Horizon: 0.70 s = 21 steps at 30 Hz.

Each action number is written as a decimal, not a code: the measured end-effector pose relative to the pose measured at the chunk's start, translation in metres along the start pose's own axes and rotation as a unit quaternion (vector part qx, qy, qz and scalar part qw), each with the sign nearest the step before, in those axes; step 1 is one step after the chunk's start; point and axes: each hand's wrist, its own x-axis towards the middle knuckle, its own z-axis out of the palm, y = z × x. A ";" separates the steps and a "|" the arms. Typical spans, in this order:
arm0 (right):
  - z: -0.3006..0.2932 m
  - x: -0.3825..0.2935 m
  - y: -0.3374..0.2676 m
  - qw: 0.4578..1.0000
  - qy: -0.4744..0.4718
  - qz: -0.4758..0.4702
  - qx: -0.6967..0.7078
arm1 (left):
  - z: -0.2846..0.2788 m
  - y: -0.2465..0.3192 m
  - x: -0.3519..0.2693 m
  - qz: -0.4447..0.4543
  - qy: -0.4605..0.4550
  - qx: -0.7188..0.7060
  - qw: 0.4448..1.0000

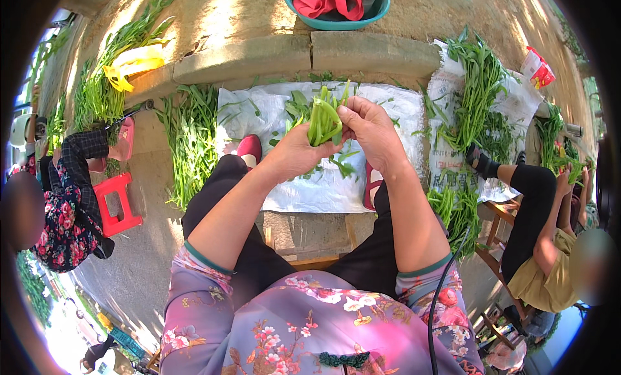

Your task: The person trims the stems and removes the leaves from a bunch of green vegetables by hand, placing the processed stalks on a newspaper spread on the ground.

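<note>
A bunch of bent green leafy-vegetable stems (322, 120) is gripped in my left hand (296, 154), above a white woven plastic sheet (398, 181). My right hand (371, 127) is right beside it, thumb and fingers pinched around a thin stem at the bunch's right side. Loose green leaves (298, 106) lie on the sheet beneath and behind my hands. To the left of the sheet rests a large pile of long leafy stems (194, 147). Another bundle of leafy stems (451, 215) lies to the right, near my right knee.
A stone curb (373, 50) runs behind the sheet, with a teal basin (335, 23) holding a red bag beyond. At left, a person in floral clothing sits near a red plastic stool (116, 205). Another seated person's leg extends onto a printed sack (446, 161) holding more greens (480, 84).
</note>
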 end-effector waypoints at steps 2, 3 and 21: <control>-0.001 -0.001 0.002 1.000 0.006 -0.003 -0.026 | 0.002 -0.003 0.001 0.026 0.000 0.026 0.999; 0.002 -0.001 -0.002 0.999 0.017 -0.003 -0.033 | 0.002 -0.007 0.003 0.041 0.002 0.049 0.998; -0.002 -0.008 -0.017 0.911 0.155 -0.272 -0.268 | -0.012 -0.015 0.004 -0.006 0.133 0.267 0.954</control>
